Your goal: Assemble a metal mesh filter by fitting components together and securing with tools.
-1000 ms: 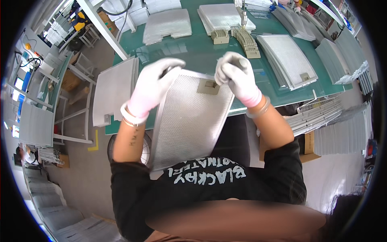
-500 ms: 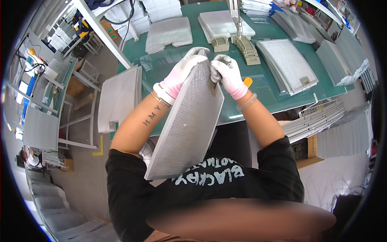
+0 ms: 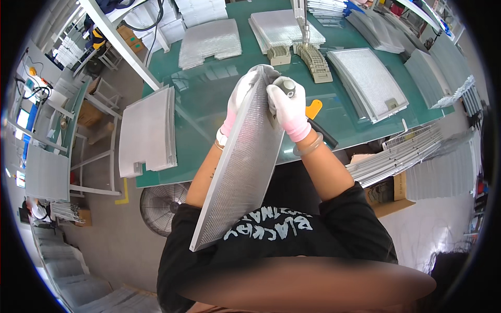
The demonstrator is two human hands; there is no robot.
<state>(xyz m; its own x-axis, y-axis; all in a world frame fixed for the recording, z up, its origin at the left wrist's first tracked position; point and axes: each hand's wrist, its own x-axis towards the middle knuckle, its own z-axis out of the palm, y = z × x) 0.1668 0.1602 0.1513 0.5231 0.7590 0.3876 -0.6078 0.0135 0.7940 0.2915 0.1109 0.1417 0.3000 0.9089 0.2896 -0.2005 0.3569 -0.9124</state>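
Note:
A silver mesh filter panel [image 3: 245, 156] with a metal frame stands tilted on edge before me, its lower end against my shirt. My gloved left hand [image 3: 243, 94] grips its far upper edge from the left side. On the panel's right side, my gloved right hand [image 3: 289, 107] is closed around a grey round-handled tool [image 3: 287, 87] against the far end of the panel. The tool's working tip is hidden by the hand and panel. Just right of that hand, a yellow piece [image 3: 313, 109] and a black handle [image 3: 324, 134] lie on the table.
The green table [image 3: 209, 130] carries mesh panel stacks at left [image 3: 148, 135], at the back [image 3: 211, 41] and at right [image 3: 370, 83]. Beige trays of small parts [image 3: 314, 65] sit beyond my hands. A floor fan [image 3: 162, 208] stands beside my left arm, and a box [image 3: 389, 195] lies at right.
The panel has turned more edge-on, and my left forearm has drawn inward, uncovering the fan. My right hand has shifted against the panel, with the tool still in it.

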